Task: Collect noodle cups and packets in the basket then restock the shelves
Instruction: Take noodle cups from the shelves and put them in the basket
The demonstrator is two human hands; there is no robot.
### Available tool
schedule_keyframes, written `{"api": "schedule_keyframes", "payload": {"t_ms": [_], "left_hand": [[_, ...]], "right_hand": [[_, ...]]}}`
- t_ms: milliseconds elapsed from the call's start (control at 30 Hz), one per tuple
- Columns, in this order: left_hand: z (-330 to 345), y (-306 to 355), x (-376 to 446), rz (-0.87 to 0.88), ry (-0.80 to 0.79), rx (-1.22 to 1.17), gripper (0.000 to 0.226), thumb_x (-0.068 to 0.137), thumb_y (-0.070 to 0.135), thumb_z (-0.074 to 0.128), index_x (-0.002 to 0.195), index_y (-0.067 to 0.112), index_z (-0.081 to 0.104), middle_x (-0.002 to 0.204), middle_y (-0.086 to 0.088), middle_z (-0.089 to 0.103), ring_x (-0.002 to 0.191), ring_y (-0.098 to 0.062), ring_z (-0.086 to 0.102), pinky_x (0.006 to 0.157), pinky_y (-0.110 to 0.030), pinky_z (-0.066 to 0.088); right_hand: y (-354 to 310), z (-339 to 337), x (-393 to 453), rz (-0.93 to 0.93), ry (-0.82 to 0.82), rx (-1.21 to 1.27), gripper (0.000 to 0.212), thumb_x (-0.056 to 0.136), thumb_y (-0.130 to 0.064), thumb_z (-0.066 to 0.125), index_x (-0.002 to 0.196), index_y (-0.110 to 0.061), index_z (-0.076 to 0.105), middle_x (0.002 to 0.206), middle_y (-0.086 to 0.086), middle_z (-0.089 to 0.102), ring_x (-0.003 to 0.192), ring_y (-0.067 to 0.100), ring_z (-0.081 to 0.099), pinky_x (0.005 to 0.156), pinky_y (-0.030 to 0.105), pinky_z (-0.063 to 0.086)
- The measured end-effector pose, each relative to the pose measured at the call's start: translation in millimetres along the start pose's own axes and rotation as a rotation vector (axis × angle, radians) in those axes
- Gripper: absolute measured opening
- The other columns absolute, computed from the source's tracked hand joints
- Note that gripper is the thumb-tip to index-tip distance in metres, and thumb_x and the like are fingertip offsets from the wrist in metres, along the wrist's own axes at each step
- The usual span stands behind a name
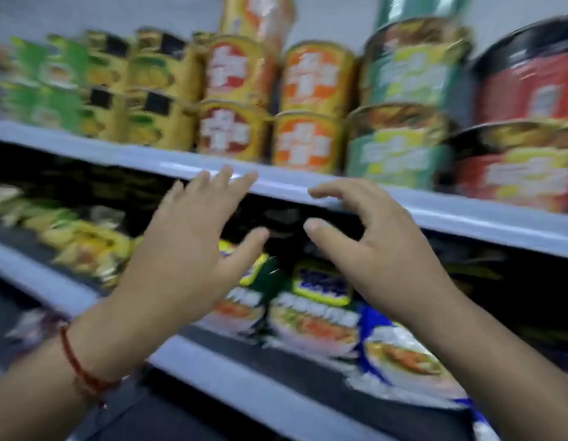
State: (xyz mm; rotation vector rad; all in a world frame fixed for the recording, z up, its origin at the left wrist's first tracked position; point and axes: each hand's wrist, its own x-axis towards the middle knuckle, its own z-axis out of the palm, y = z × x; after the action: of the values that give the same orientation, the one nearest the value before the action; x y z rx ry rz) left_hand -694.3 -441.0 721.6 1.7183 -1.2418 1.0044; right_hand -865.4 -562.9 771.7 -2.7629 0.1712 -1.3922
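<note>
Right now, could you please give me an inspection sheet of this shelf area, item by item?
Surface: upper shelf with a pale front edge; lower shelf beneath it.
Job's things: noodle cups stacked two high along the upper shelf, in green, yellow, red, orange and teal; noodle packets stand on the lower shelf. No basket in view.
Clutter: nothing seen.
Grippers: left hand and right hand are both raised before the shelves, fingers spread, holding nothing. A red cord bracelet is on the left wrist.
Cables: nothing seen.
Surroundings: pale wall behind the cups; the picture is blurred, so labels cannot be read.
</note>
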Motion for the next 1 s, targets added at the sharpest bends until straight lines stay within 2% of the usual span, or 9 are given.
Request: {"api": "schedule_keyframes", "payload": {"t_ms": [100, 200, 333, 500, 600, 667, 767, 867, 1000], "left_hand": [[-9, -74, -98, -0.189, -0.158, 0.160, 0.072, 0.087, 0.064, 0.038, 0.150, 0.030, 0.034, 0.156, -0.008, 0.034, 0.143, -0.030, 0.032, 0.114, -0.050, 0.031], [-36, -138, -203, -0.422, -0.252, 0.260, 0.072, 0.088, 0.064, 0.037, 0.149, 0.028, 0.035, 0.154, -0.010, 0.038, 0.141, -0.027, 0.036, 0.112, -0.046, 0.035], [-77, -216, -332, -0.736, -0.383, 0.370, 0.073, 0.085, 0.063, 0.039, 0.147, 0.024, 0.039, 0.148, -0.015, 0.044, 0.133, -0.031, 0.046, 0.107, -0.042, 0.040], [-117, -328, -504, -1.116, -0.632, 0.407, 0.071, 0.083, 0.056, 0.053, 0.144, 0.022, 0.043, 0.135, -0.006, 0.052, 0.120, -0.029, 0.054, 0.092, -0.037, 0.047], [-133, -379, -592, -1.421, -0.850, 0.363, 0.070, 0.088, 0.054, 0.055, 0.148, 0.028, 0.032, 0.140, -0.005, 0.046, 0.119, -0.029, 0.052, 0.088, -0.036, 0.046], [-137, -403, -643, -1.594, -0.968, 0.308, 0.069, 0.089, 0.057, 0.051, 0.148, 0.029, 0.030, 0.139, -0.007, 0.046, 0.119, -0.030, 0.052, 0.091, -0.037, 0.047], [-132, -431, -710, -1.820, -0.977, 0.220, 0.070, 0.090, 0.061, 0.048, 0.148, 0.027, 0.031, 0.138, -0.008, 0.047, 0.121, -0.030, 0.052, 0.096, -0.039, 0.047], [-112, -456, -768, -2.021, -0.895, 0.116, 0.069, 0.092, 0.058, 0.048, 0.150, 0.025, 0.029, 0.143, -0.012, 0.044, 0.127, -0.032, 0.050, 0.100, -0.037, 0.042], [-75, -491, -841, -2.201, -0.685, -0.032, 0.070, 0.086, 0.064, 0.048, 0.145, 0.028, 0.037, 0.135, -0.011, 0.053, 0.119, -0.030, 0.055, 0.100, -0.037, 0.045]], "right_hand": [[-37, 82, -15, -0.155, -0.109, 0.017, 0.037, 0.086, -0.040, 0.056, 0.118, -0.025, 0.068, 0.126, -0.006, 0.061, 0.123, 0.011, 0.049, 0.116, 0.032, 0.024], [-77, 166, -33, -0.196, -0.215, 0.246, 0.031, 0.086, -0.034, 0.061, 0.114, -0.024, 0.069, 0.119, -0.012, 0.060, 0.114, 0.006, 0.053, 0.102, 0.007, 0.027], [-140, 302, -65, -0.075, -0.572, 0.558, 0.024, 0.087, -0.036, 0.067, 0.111, -0.032, 0.068, 0.117, -0.021, 0.060, 0.106, -0.015, 0.051, 0.089, -0.004, 0.028], [-223, 509, -146, 0.100, -1.044, 0.591, 0.031, 0.085, -0.023, 0.072, 0.116, -0.022, 0.069, 0.111, -0.012, 0.064, 0.096, 0.000, 0.058, 0.089, 0.017, 0.039], [-270, 615, -204, 0.217, -1.341, 0.533, 0.037, 0.088, -0.024, 0.071, 0.124, -0.018, 0.065, 0.120, -0.005, 0.061, 0.110, 0.009, 0.057, 0.084, 0.014, 0.035], [-295, 668, -242, 0.333, -1.532, 0.495, 0.033, 0.090, -0.020, 0.068, 0.123, -0.013, 0.065, 0.106, -0.004, 0.062, 0.099, 0.011, 0.058, 0.074, 0.015, 0.036], [-315, 737, -302, 0.461, -1.701, 0.416, 0.024, 0.090, -0.015, 0.067, 0.112, -0.008, 0.068, 0.091, -0.002, 0.066, 0.087, 0.017, 0.061, 0.079, 0.031, 0.049], [-331, 797, -353, 0.519, -1.821, 0.391, 0.001, 0.092, -0.019, 0.063, 0.094, -0.019, 0.063, 0.088, -0.003, 0.060, 0.087, 0.016, 0.056, 0.075, 0.028, 0.043], [-353, 878, -413, 0.567, -1.911, 0.395, 0.019, 0.090, -0.022, 0.059, 0.077, -0.010, 0.065, 0.078, 0.011, 0.066, 0.079, 0.024, 0.063, 0.066, 0.029, 0.038]]}}
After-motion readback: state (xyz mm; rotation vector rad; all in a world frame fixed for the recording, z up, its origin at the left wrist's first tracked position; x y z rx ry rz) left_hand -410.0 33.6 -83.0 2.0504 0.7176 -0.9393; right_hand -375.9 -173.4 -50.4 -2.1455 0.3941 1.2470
